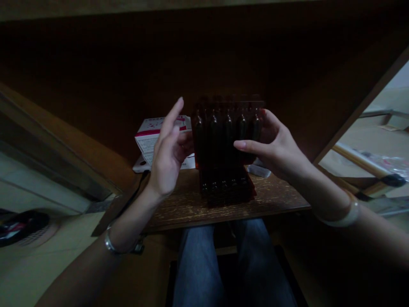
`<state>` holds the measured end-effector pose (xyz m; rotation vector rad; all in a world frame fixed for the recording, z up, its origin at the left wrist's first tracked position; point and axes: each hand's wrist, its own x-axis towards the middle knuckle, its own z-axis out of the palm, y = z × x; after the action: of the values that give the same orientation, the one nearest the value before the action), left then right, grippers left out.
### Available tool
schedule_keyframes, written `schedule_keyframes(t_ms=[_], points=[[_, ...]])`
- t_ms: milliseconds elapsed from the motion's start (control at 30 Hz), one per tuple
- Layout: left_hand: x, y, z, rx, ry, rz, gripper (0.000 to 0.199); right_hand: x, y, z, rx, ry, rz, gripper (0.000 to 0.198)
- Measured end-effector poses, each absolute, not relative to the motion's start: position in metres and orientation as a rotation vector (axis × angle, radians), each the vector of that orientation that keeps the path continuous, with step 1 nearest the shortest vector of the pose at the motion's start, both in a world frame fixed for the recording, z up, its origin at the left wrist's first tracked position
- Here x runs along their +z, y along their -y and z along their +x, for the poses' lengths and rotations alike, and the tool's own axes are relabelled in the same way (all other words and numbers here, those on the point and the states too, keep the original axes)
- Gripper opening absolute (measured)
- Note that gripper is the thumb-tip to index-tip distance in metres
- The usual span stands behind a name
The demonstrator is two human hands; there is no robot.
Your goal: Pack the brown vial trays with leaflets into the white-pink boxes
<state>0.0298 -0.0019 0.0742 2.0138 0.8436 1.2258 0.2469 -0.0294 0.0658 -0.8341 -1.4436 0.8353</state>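
An amber-brown plastic blister tray [220, 132] with a row of long, bottle-shaped cavities is raised upright in front of me. My right hand [275, 147] grips its right side, thumb across the front and fingers behind. Beside the left edge is my left hand [169, 155], fingers spread and the upper ones pointing up. Its lower fingertips come close to the tray; whether they touch it I cannot tell. Below, more dark brown blister trays [228, 189] lie stacked on the wooden surface. Whether the cavities are filled is too dark to see.
A white and pink carton [148, 138] with printing stands behind my left hand on the worn wooden surface [179, 209]. A small clear plastic piece [258, 170] lies at the right. Dark wooden panels enclose the back and sides. A basket [38, 230] sits on the floor at left.
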Motion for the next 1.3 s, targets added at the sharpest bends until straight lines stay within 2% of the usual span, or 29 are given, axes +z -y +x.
schedule_keyframes(t_ms=[100, 200, 333, 700, 1133, 1300], points=[[0.070, 0.001, 0.032, 1.255, -0.730, 1.897, 0.072, 0.055, 0.022, 0.246, 0.693, 1.542, -0.815, 0.075], [0.064, 0.004, 0.036, 1.266, -0.850, 2.014, 0.076, 0.048, 0.019, 0.244, 0.664, 1.642, -0.836, 0.077], [0.058, 0.005, 0.039, 1.282, -0.907, 2.051, 0.062, 0.047, 0.018, 0.244, 0.687, 1.701, -0.814, 0.072], [0.055, 0.003, 0.038, 1.149, -0.839, 1.999, 0.051, 0.047, 0.016, 0.254, 0.901, 1.763, -0.875, 0.059], [0.076, 0.004, 0.043, 1.099, -0.795, 1.942, 0.053, 0.056, 0.018, 0.258, 1.006, 1.673, -0.827, 0.057], [0.081, 0.010, 0.044, 1.089, -0.779, 1.913, 0.051, 0.065, 0.025, 0.256, 0.945, 1.660, -0.846, 0.055]])
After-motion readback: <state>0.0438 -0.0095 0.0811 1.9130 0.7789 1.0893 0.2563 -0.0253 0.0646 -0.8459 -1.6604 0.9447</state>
